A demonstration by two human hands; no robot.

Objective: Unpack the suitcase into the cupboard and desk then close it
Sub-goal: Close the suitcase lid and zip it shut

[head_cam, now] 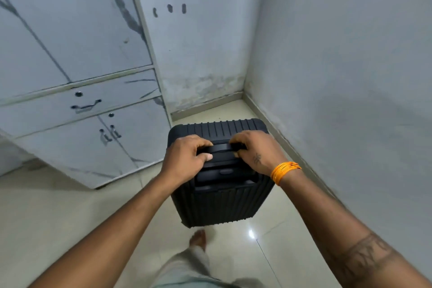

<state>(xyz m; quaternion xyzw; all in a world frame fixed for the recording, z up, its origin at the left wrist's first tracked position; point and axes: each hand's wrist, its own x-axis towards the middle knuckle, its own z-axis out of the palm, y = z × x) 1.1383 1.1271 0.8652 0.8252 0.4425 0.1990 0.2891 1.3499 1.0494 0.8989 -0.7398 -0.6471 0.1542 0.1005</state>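
Left hand (187, 156) and right hand (256, 152) both grasp the top handle (222, 147) of the upright suitcase (222, 203), cupboard (77, 110) at frame left.

The suitcase (219, 203) is showing matte black all over, its shell running in narrow raised ribs, and its top handle (222, 147) is looking the same black. The cupboard (77, 77) on the left is wearing a white marble pattern with grey-black veins streaking across its doors, and its metal pulls (86, 105) are glinting silver. The walls (339, 54) are reading pale grey-white, with mottled patches staining the far one near its base. The floor (58, 213) is gleaming in cream tiles. An orange band of threads (284, 172) is circling the right wrist, and dark tattoo patterns are marking that forearm.
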